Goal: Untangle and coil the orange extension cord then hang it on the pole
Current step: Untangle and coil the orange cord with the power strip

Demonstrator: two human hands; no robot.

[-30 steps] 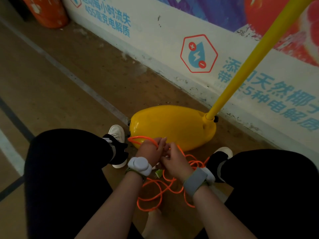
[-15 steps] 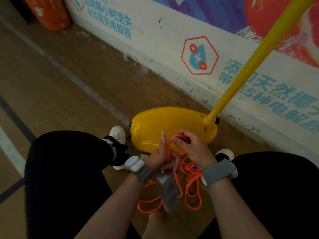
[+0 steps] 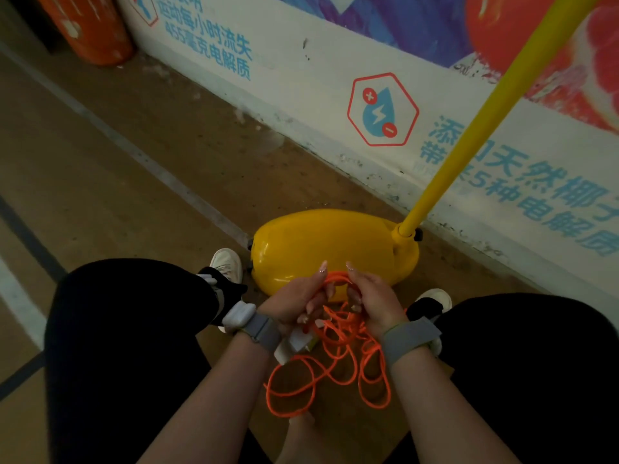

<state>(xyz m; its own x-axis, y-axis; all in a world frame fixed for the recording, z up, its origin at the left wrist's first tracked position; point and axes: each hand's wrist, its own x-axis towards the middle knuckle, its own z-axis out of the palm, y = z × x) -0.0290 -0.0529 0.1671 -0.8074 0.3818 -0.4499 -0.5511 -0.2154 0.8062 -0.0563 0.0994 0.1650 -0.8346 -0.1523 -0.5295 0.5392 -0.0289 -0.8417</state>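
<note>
Dim light is leaving the floor [image 3: 100, 169] murky. Soft glare is showing on the yellow base [image 3: 318, 242]; edges are bowing from wide-angle distortion.

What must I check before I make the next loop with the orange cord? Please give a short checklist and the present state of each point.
1. Grip: the left hand and the right hand each grip the thin orange cord. Ok.
2. Cord untangled: crossed loops hang loose below the hands. Not ok.
3. White plug block free of the loops: it sits under the left hand, against the strands. Cannot tell.
4. Neat coil begun: only one small loop shows between the hands. Not ok.
5. Long yellow pole free for hanging: nothing hangs on its visible part. Ok.
</note>
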